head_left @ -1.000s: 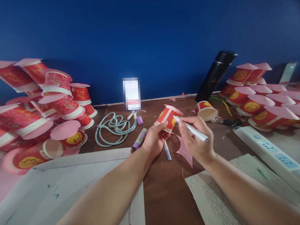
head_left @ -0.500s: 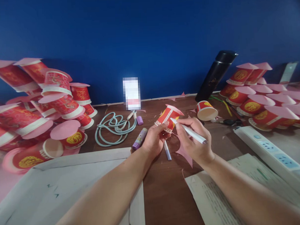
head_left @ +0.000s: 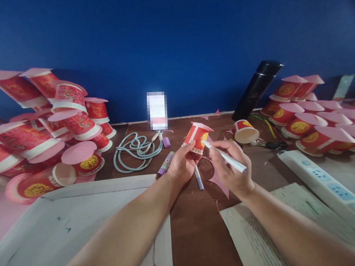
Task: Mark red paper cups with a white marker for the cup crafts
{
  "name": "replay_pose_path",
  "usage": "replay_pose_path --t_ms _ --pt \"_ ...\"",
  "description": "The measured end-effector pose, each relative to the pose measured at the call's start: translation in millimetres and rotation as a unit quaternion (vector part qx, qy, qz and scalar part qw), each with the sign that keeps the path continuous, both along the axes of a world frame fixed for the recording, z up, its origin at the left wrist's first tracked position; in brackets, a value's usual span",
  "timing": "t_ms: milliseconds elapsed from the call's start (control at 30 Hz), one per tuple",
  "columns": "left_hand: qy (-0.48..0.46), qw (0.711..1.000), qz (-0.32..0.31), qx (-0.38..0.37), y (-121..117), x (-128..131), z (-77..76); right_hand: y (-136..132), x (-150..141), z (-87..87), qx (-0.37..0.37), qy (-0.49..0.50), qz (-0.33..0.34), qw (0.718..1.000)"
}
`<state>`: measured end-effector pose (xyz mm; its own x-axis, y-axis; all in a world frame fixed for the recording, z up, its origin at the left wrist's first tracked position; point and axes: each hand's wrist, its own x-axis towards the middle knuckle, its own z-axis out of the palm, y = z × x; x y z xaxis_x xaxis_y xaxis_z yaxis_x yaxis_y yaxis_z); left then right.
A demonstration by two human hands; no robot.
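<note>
My left hand (head_left: pixel 182 162) is closed around the lower part of a red paper cup (head_left: pixel 197 135), which is upside down and slightly tilted. A pink paper piece covers the cup's upper end, and a yellow round emblem faces right. In my right hand (head_left: pixel 232 166) is a white marker pen (head_left: pixel 226 156), its tip at or very near the emblem; whether it touches I cannot tell. Below the cup a pen cap (head_left: pixel 199 178) lies on the brown table, partly behind my left hand. A glue stick (head_left: pixel 166 163) lies just left of that hand, and pink paper scraps (head_left: pixel 220 182) lie under my right hand.
Stacked red cups with pink tops (head_left: pixel 75 127) fill the left; more cups (head_left: pixel 301 124) stand right. Behind are a coiled cable (head_left: pixel 137 153), a lit phone (head_left: pixel 157 110), a loose cup (head_left: pixel 245 131) and a leaning black flask (head_left: pixel 257 89). A power strip (head_left: pixel 321 178) lies right.
The cup has turned in my left hand, so its white strip has moved left and the yellow emblem now faces the pen. My right hand keeps its hold on the pen.
</note>
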<state>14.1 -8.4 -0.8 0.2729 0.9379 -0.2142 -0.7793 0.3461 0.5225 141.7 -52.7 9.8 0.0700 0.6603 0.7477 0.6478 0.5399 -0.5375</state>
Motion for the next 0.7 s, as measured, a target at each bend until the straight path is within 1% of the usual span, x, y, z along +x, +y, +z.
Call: replay_pose_path --t_ms 233,500,700 --pt "-0.006 1.000 -0.006 -0.003 -0.4 -1.1 -0.3 0.9 -0.3 -0.7 -0.017 0.006 0.010 1.000" --pt "-0.001 1.000 -0.009 -0.010 -0.7 -1.9 1.5 2.0 0.2 -2.0 -0.016 -0.001 0.010 1.000" --pt "-0.003 1.000 -0.011 -0.005 -1.0 -2.3 0.1 1.7 -0.5 -1.6 -0.014 -0.013 0.005 1.000"
